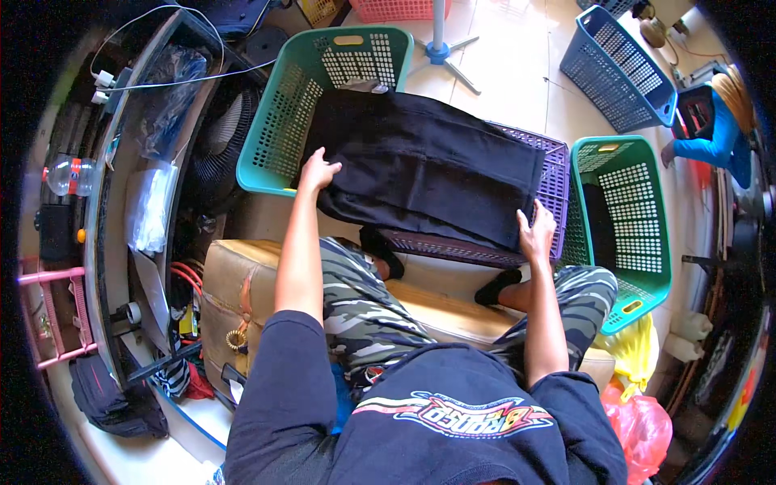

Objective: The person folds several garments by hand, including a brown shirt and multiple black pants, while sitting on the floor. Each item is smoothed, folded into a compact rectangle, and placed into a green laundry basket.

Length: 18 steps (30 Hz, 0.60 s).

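Observation:
A piece of black cloth (418, 163), perhaps a folded garment, lies spread over an upturned or closed purple plastic basket (555, 182) and reaches into a green basket (248, 163) at the left. My left hand (320, 171) rests at the cloth's left end, thumb and fingers apart; whether it pinches the fabric is hard to see. At the lower right corner, my right hand (536, 229) holds the cloth's edge between thumb and fingers. Some grey fabric (364, 86) shows inside the green basket behind the black cloth.
Another green basket (664, 242) with dark cloth stands at the right, a blue basket (606, 73) beyond it. A stand's base (438, 53) is on the tiles. At left are a fan (227, 133) and a shelf unit (103, 242). Another person's arm (703, 151) shows far right.

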{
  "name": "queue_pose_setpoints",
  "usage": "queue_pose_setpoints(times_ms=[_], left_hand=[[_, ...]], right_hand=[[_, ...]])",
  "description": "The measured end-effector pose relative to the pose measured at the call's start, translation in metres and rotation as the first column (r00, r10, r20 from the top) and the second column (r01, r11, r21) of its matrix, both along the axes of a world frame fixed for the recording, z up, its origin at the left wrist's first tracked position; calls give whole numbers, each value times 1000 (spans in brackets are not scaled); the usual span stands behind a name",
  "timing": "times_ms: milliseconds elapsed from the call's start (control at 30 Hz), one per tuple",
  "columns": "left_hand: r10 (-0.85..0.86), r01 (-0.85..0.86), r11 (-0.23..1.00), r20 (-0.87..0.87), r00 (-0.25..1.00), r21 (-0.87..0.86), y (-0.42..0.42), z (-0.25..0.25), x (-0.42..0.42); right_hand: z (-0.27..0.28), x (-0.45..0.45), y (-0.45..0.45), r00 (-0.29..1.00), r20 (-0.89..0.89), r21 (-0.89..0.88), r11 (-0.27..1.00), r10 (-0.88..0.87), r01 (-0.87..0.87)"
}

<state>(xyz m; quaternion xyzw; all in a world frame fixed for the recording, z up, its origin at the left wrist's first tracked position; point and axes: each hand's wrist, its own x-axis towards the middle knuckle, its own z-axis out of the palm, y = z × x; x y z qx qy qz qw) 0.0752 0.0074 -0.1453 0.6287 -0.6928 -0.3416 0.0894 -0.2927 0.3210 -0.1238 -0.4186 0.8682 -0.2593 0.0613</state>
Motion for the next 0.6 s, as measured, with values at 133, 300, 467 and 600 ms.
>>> queue_pose_setpoints(times_ms=[133, 300, 467, 600], left_hand=[[-106, 157, 970, 256, 961, -187, 40, 37, -51], [-434, 423, 845, 43, 900, -327, 84, 45, -107], [-532, 558, 773, 173, 829, -301, 136, 41, -154], [-561, 580, 766, 152, 814, -277, 164, 34, -166]], right_hand=[[-6, -1, -12, 985, 40, -19, 986, -166, 167], [-6, 2, -32, 914, 251, 75, 948, -319, 310], [-29, -35, -29, 761, 649, -279, 925, -17, 258], [38, -45, -26, 479, 867, -315, 894, 135, 318]])
